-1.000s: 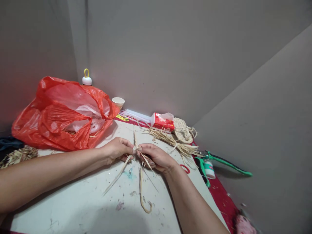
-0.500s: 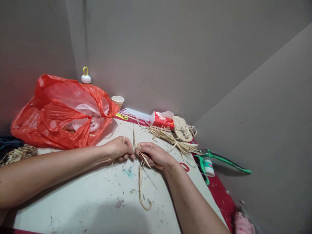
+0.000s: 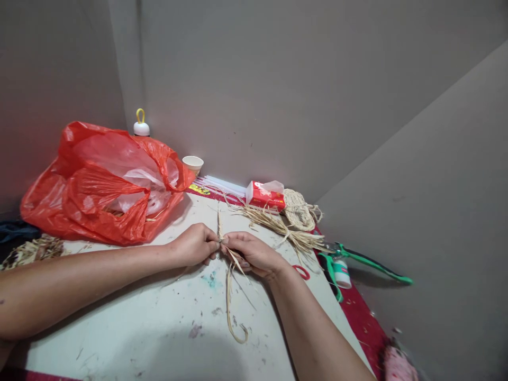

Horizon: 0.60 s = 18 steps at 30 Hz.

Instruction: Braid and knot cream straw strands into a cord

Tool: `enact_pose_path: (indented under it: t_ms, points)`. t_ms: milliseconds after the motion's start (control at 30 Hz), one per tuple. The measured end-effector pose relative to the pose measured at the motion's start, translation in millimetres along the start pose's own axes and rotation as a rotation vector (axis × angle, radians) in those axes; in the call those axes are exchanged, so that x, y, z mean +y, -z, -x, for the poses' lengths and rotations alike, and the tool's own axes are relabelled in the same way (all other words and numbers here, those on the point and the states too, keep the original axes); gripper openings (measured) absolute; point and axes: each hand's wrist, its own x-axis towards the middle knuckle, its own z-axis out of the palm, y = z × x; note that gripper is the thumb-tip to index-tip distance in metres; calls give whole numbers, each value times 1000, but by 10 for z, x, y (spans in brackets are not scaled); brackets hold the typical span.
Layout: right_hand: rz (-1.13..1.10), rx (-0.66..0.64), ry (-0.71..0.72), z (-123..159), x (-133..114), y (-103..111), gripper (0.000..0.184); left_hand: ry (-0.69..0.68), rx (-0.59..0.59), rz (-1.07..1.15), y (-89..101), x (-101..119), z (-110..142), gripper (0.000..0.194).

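Both my hands meet over the middle of a stained white table. My left hand is closed in a pinch on pale straw strands at a knot between the hands. My right hand is closed on the same strands from the other side. One strand sticks up and away from the knot. Longer strands trail toward me across the table and one curls into a hook at its end.
A red plastic bag bulges at the back left, with a white bottle cap behind it. A paper cup, a red tissue pack, a straw bundle, a coil of cord and green-handled shears lie along the right edge by the wall.
The loose strand that lay out to the left has been drawn in under my left hand. Both hands have stayed together at the knot.
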Motion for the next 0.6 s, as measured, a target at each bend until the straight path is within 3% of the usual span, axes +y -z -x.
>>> enact_pose_path:
  t_ms: [200,467,600]
  points:
    - [8,7,20,3,10,-32,29,-99,113,-212,8,8,4,24]
    - [60,35,30,11,3,-41,30,-198,114,-212,-21,-23,14,27]
    - [49,29,39,19,-5,-41,30,-172,148,-221,-17,-19,4,25]
